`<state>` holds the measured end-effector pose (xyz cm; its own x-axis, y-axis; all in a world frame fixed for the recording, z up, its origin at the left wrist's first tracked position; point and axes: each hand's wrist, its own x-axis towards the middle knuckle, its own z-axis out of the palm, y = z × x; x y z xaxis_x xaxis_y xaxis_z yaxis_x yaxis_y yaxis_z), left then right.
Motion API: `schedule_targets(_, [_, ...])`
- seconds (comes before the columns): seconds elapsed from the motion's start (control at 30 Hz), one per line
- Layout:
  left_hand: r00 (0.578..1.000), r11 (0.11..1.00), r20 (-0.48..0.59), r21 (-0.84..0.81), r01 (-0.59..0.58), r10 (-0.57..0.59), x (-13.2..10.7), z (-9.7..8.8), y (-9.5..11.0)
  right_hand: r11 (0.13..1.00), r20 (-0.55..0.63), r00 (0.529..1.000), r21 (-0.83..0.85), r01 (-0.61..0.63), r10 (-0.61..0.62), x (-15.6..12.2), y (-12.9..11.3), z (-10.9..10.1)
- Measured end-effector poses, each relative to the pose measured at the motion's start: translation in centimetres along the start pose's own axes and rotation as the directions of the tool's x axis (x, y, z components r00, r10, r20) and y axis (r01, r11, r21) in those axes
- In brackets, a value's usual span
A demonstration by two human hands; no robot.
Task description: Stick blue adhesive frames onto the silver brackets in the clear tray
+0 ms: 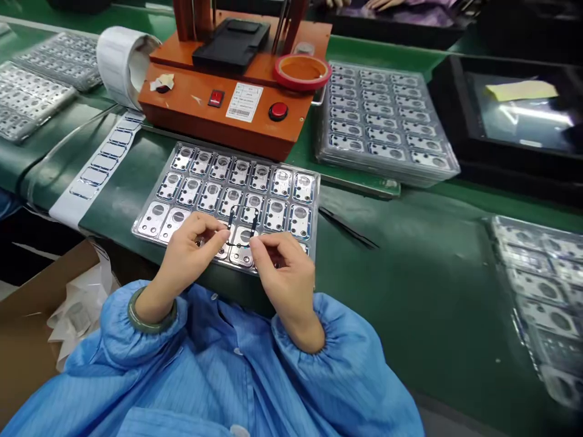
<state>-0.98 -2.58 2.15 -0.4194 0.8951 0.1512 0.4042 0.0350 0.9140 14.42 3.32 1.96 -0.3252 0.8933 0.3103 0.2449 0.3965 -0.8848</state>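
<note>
Between my two hands I hold a thin black rectangular adhesive frame (254,224) by its near corners, over the front row of a clear plastic tray (317,200). My left hand (194,243) pinches one corner between thumb and finger, and my right hand (285,267) pinches the other. Beneath the frame lies a silver metal plate (241,255) with a round window. Plates in the back rows carry dark outlines round their edges, while a bare-edged plate (153,220) sits at the front left. My right hand covers part of the front row.
An orange press machine (218,121) stands behind the tray, with red tape (303,71) on it. A label roll (121,64) trails a backing strip (98,167) at left. Black tweezers (347,227) lie right. Stacked trays (382,121), another tray (542,285) and a cardboard box (31,328) surround me.
</note>
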Motion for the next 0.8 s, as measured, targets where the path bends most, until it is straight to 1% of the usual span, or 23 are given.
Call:
schedule_targets(0.07, [0.999,0.998,0.023,0.05,-0.042,0.041,-0.1,0.2,-0.1,0.998,0.035,0.999,-0.054,-0.017,0.019,-0.2,0.2,-0.4])
schedule_targets(0.2, [0.992,0.983,0.114,0.165,-0.08,0.061,-0.3,0.6,0.0,0.986,0.1,0.99,-0.144,-0.08,0.095,-0.8,0.7,-1.0])
schedule_targets(0.33, [0.982,0.966,0.175,0.231,-0.118,0.079,-0.3,0.7,-0.2,0.973,0.096,0.989,-0.214,-0.09,0.113,-1.1,1.3,-1.0])
schedule_targets(0.5, [0.979,0.945,0.176,0.291,-0.149,0.1,-0.3,1.0,-0.5,0.965,0.124,0.987,-0.251,-0.072,0.106,-1.3,1.6,-0.9])
schedule_targets(0.63, [0.981,0.944,0.162,0.295,-0.147,0.103,-0.3,1.2,-0.4,0.966,0.155,0.982,-0.25,-0.071,0.112,-1.3,1.6,-1.0])
schedule_targets(0.8, [0.979,0.936,0.171,0.313,-0.159,0.109,-0.3,1.2,-0.4,0.967,0.162,0.982,-0.249,-0.055,0.097,-1.4,1.5,-1.0])
